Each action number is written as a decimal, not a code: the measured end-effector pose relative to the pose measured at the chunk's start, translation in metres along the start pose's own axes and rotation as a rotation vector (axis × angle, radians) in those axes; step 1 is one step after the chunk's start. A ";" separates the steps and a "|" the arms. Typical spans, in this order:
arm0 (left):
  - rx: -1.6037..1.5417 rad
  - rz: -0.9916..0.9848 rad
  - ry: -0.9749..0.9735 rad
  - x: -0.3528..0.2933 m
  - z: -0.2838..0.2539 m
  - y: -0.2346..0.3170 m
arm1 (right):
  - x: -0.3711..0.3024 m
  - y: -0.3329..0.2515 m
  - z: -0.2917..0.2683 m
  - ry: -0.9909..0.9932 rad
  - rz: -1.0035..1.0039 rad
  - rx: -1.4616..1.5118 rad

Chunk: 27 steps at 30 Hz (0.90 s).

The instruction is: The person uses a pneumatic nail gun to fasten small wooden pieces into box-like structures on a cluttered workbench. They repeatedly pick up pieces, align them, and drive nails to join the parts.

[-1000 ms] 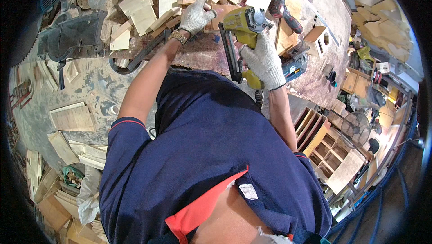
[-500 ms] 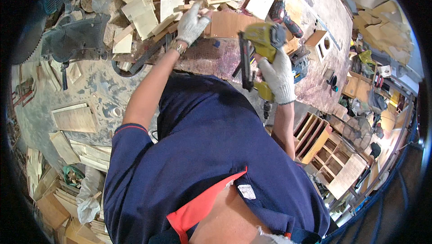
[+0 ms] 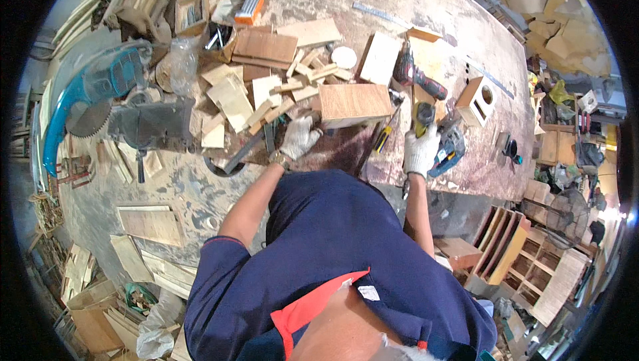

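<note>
Gloved left hand [image 3: 299, 138] at eleven o'clock, half curled; gripping or not, cannot tell. Beside it, one o'clock: wooden box [image 3: 355, 102], orange-brown grain. Right hand [image 3: 421, 151], three o'clock, clamped on yellow nail gun [image 3: 426, 116]. White shirt tag [image 3: 368, 292], five o'clock: unreadable. Stained floor [image 3: 206, 191], eight o'clock; dusty, reddish tabletop [image 3: 482, 171], three.

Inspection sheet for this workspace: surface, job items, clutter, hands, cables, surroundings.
Surface: workbench stained, scuffed.
Job items: wooden box on the bench; yellow nail gun to its right.
Clutter: wood offcuts left of the box; cordless drill and blue power tool right.
Hands: left hand gloved, by the box's near left corner, contact unclear; right hand gloved, around the nail gun.
Cables: none clearly made out.
Surroundings: miter saw at left; boards on the floor.
</note>
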<state>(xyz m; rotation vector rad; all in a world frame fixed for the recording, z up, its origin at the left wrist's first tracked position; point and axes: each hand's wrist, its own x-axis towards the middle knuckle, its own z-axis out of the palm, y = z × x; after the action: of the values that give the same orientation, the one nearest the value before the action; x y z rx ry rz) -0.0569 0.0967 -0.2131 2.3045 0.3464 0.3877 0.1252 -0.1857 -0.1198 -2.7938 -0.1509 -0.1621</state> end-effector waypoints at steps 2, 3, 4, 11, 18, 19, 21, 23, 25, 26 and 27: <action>-0.205 -0.263 0.089 0.000 0.002 0.012 | -0.009 0.000 0.014 -0.032 0.028 -0.025; -0.199 -0.211 0.268 0.003 0.003 0.018 | -0.017 0.001 0.021 -0.034 0.025 0.005; -0.196 -0.176 0.418 0.007 0.004 0.024 | -0.025 0.004 0.029 -0.050 0.025 0.018; -0.787 -0.511 0.607 0.109 -0.020 -0.010 | -0.041 0.015 0.074 -0.293 -0.092 0.157; -1.301 -0.360 0.633 0.309 -0.141 -0.131 | -0.042 0.028 0.078 -0.340 -0.122 0.204; -0.993 -0.394 0.660 0.320 -0.146 -0.141 | -0.041 0.027 0.077 -0.391 -0.069 0.217; -0.291 -0.402 0.488 0.322 -0.144 -0.155 | -0.039 0.027 0.070 -0.395 -0.075 0.207; 0.066 -0.191 0.132 0.302 -0.128 -0.159 | -0.035 0.023 0.059 -0.368 -0.037 0.249; 0.471 -0.181 -0.325 0.272 -0.119 -0.161 | -0.025 0.018 0.045 -0.263 -0.066 0.185; 0.619 -0.119 -0.489 0.256 -0.118 -0.160 | -0.017 0.013 0.038 -0.302 0.026 0.206; 0.686 -0.248 -0.628 0.246 -0.114 -0.158 | -0.007 0.005 0.037 -0.203 -0.046 0.239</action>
<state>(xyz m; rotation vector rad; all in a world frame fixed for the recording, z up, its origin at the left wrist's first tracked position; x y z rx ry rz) 0.1050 0.3656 -0.2097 2.8258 0.4826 -0.6746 0.1220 -0.1782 -0.1570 -2.5644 -0.2654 0.1216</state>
